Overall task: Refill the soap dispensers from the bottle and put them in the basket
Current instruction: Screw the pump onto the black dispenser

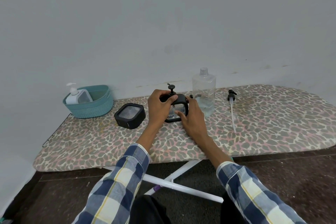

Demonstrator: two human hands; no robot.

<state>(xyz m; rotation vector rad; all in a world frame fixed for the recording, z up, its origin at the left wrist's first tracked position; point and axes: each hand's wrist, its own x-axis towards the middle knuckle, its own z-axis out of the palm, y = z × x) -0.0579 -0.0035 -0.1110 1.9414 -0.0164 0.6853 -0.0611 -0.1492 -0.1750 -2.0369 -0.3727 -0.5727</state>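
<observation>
A black-framed clear soap dispenser [179, 110] stands upright at the middle of the ironing board. My left hand [160, 107] grips its black pump top, thumb across the lid. My right hand [192, 114] holds its right side, fingers on the clear wall. A second black dispenser [130, 115] without a pump lies flat to the left. The clear refill bottle [204, 92], uncapped and nearly empty, stands just behind my right hand. A teal basket [101, 104] at the far left holds a white pump dispenser [73, 96].
A loose black pump with a long white tube [232, 109] lies on the board to the right of the bottle. The leopard-print board [109, 143] runs along a grey wall. Its white legs [181, 185] cross below, above a dark floor.
</observation>
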